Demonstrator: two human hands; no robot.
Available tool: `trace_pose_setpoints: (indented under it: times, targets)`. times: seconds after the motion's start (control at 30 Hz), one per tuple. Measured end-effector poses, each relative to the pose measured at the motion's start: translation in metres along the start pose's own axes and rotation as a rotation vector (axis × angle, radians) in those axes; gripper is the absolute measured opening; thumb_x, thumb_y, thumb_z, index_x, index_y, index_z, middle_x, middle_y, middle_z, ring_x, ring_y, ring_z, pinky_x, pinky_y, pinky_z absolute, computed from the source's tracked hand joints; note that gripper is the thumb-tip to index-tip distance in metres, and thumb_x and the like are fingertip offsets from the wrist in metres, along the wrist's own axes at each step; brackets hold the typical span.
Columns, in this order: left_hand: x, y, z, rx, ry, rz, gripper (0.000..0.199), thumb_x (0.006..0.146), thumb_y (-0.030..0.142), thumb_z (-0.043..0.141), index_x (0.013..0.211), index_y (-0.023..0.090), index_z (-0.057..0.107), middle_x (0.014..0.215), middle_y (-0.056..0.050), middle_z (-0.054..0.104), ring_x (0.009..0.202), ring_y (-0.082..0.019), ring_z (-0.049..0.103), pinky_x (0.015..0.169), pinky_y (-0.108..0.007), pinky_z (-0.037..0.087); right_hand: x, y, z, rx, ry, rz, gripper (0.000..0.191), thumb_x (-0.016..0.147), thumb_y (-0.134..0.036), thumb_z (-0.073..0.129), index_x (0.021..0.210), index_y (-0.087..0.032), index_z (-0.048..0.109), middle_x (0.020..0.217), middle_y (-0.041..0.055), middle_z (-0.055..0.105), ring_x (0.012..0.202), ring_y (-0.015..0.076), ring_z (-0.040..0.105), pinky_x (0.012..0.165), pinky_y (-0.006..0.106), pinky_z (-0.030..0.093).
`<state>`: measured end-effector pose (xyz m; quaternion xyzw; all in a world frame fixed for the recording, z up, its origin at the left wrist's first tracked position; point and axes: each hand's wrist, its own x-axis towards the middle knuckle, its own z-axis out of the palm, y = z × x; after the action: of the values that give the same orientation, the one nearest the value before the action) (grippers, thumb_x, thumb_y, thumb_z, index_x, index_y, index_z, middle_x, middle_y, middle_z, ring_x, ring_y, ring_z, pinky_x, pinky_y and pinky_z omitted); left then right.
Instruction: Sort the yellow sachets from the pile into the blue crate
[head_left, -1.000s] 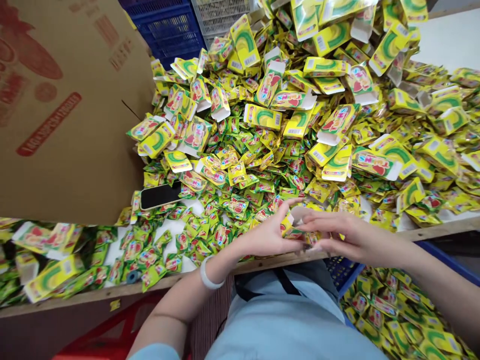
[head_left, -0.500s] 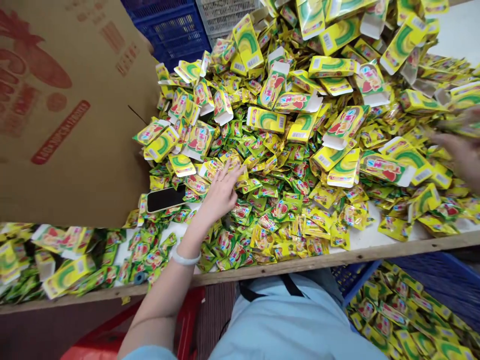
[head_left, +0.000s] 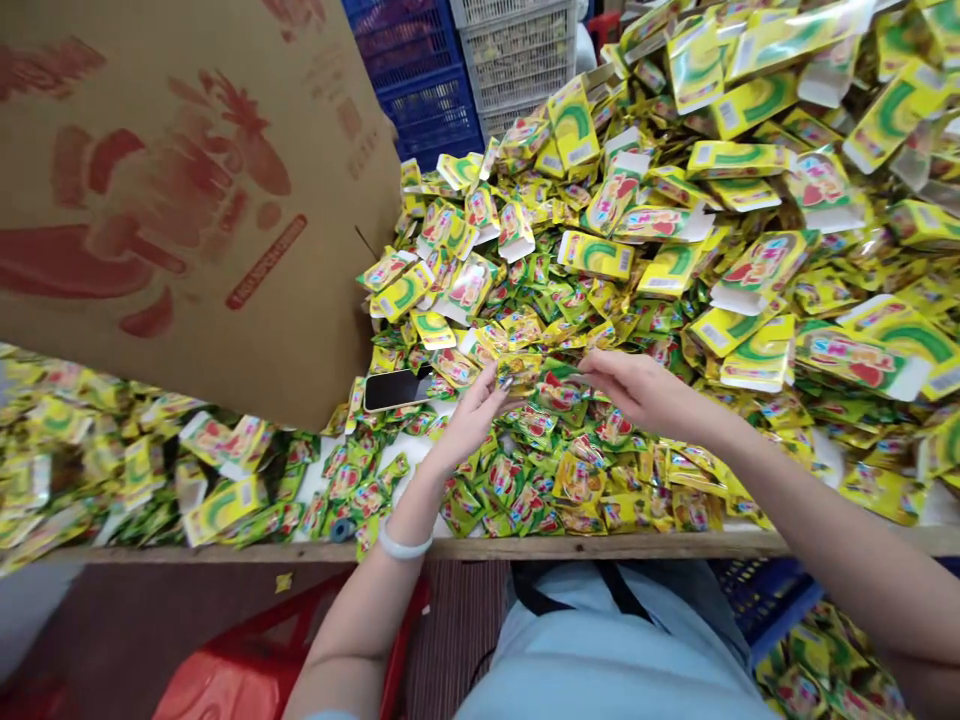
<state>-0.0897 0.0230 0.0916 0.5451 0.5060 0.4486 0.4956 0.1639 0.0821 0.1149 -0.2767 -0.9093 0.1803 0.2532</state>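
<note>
My left hand (head_left: pixel 474 415), with a pale band on the wrist, pinches a small yellow candy packet (head_left: pixel 520 370) over the heap. Close by on the right, my right hand (head_left: pixel 634 388) has its fingers pressed together at the edge of a green candy packet (head_left: pixel 561 388) with a red fruit print. Loose green and yellow packets (head_left: pixel 517 480) lie beneath both hands. Small yellow-green cardboard boxes (head_left: pixel 596 255), some with open white flaps, rest on the pile behind them.
A large brown carton (head_left: pixel 322 330) stands at the left, and a phone (head_left: pixel 394 390) lies beside it. Blue crates (head_left: pixel 431 110) and a light crate (head_left: pixel 517 55) are stacked behind. The wooden table edge (head_left: pixel 600 546) runs in front; a red stool (head_left: pixel 225 675) is below.
My right hand has come in from the far right to beside my left hand. My left hand has closed on a yellow packet. The view has shifted left.
</note>
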Motion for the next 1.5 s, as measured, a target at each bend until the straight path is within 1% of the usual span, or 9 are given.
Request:
trace_pose_setpoints:
  times: [0.17,0.27,0.43,0.57,0.77,0.97,1.13,1.3,1.5]
  targets:
    - [-0.013,0.013,0.043,-0.218,-0.149,-0.11,0.047,0.093,0.052,0.051,0.126,0.021,0.062,0.124,-0.01,0.068,0.107,-0.028,0.067,0.094,-0.046,0.057,-0.004,-0.023,-0.006,-0.25,-0.179,0.091,0.016,0.093,-0.009,0.045,0.092,-0.017,0.058,0.081,0.0077,0.069,0.072,0.019,0.061,0.062,0.027,0.038]
    - [-0.013,0.016,0.07,-0.119,-0.077,-0.026,0.048,0.089,0.055,0.059,0.119,0.018,0.064,0.121,-0.011,0.069,0.107,-0.028,0.066,0.09,-0.044,0.059,-0.018,-0.025,-0.005,-0.162,-0.065,0.209,0.013,0.097,-0.018,0.046,0.096,-0.016,0.059,0.087,0.0103,0.07,0.079,0.0205,0.065,0.066,0.029,0.044]
    - [-0.004,0.013,0.115,0.018,-0.059,0.102,0.044,0.096,0.049,0.049,0.127,0.02,0.059,0.137,-0.012,0.06,0.133,-0.029,0.051,0.113,-0.048,0.041,-0.063,-0.021,0.008,0.74,0.4,0.438,0.06,0.087,-0.042,0.066,0.139,-0.023,0.042,0.134,0.0143,0.057,0.096,0.0183,0.068,0.071,0.03,0.058]
    - [0.008,0.008,0.157,0.242,-0.209,0.196,0.041,0.101,0.045,0.037,0.133,0.024,0.052,0.162,-0.009,0.024,0.152,-0.025,0.021,0.123,-0.047,0.024,-0.098,-0.008,0.014,1.245,0.586,0.641,0.045,0.076,-0.039,0.08,0.115,-0.023,0.066,0.116,0.0068,0.07,0.089,0.0165,0.071,0.072,0.029,0.063]
    - [0.105,0.04,0.219,0.626,-0.093,0.512,0.057,0.097,0.057,0.042,0.139,0.019,0.039,0.153,-0.02,0.035,0.149,-0.028,0.024,0.123,-0.048,0.016,-0.154,0.022,-0.003,1.39,0.922,0.948,0.037,0.06,-0.039,0.09,0.088,-0.021,0.072,0.078,-0.002,0.072,0.051,0.0101,0.063,0.04,0.019,0.052]
    - [0.21,0.073,0.276,1.004,-0.105,0.29,0.083,0.085,0.046,0.07,0.142,0.0,0.032,0.135,-0.033,0.051,0.134,-0.046,0.043,0.111,-0.058,0.027,-0.178,0.025,-0.014,0.888,0.912,0.846,0.023,0.077,-0.041,0.079,0.092,-0.024,0.073,0.096,0.003,0.07,0.046,0.0087,0.058,0.036,0.022,0.047]
    - [0.179,0.084,0.245,1.146,-0.119,0.52,0.032,0.095,0.019,0.054,0.124,0.007,0.055,0.126,-0.024,0.06,0.122,-0.035,0.054,0.103,-0.05,0.037,-0.185,0.028,-0.044,-0.112,0.787,0.55,0.016,0.088,-0.025,0.068,0.102,-0.024,0.075,0.145,0.0153,0.049,0.076,0.0186,0.07,0.073,0.04,0.062]
    - [0.089,0.077,0.173,1.04,-0.375,0.804,0.024,0.098,0.023,0.048,0.116,0.024,0.064,0.117,-0.009,0.066,0.126,-0.027,0.053,0.117,-0.052,0.024,-0.16,0.024,-0.055,-0.186,0.637,0.261,0.014,0.09,-0.02,0.063,0.1,-0.023,0.072,0.14,0.0157,0.054,0.095,0.0256,0.072,0.082,0.04,0.061]
    - [-0.005,0.031,0.143,0.094,-0.162,0.113,0.06,0.097,0.059,0.041,0.143,0.022,0.044,0.141,-0.014,0.056,0.139,-0.028,0.045,0.115,-0.05,0.037,-0.137,-0.006,-0.004,-0.299,0.527,0.014,0.018,0.091,-0.016,0.058,0.1,-0.025,0.072,0.118,0.0133,0.07,0.083,0.0214,0.073,0.07,0.033,0.062]
